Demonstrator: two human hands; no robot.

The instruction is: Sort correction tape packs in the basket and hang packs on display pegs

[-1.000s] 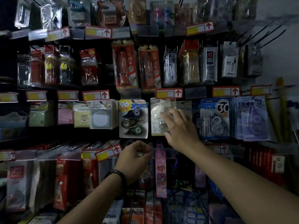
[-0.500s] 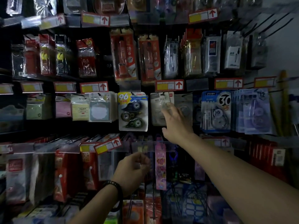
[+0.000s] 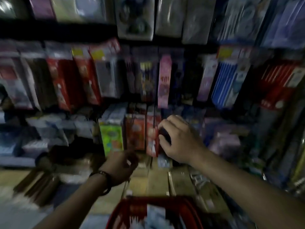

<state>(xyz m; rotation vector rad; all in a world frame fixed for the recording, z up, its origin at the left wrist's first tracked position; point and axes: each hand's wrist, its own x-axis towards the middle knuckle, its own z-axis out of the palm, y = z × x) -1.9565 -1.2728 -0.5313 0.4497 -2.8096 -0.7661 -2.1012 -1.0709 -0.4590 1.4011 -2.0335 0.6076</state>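
The view is blurred. A red basket sits at the bottom centre with pale correction tape packs inside. More correction tape packs hang on pegs along the top edge. My right hand hovers low in front of the boxed goods, fingers loosely curled, nothing visible in it. My left hand, with a dark bracelet on the wrist, hangs below and left of it above the basket, fingers curled inward. The blur hides whether it holds anything.
Rows of red, pink and blue hanging packs fill the middle of the rack. Green and orange boxes stand on a lower shelf. Cardboard cartons lie between that shelf and the basket.
The view has swung sharply down from the peg rows to the lower shelves and the basket. My right hand left the hanging pack and dropped; my left hand dropped too.
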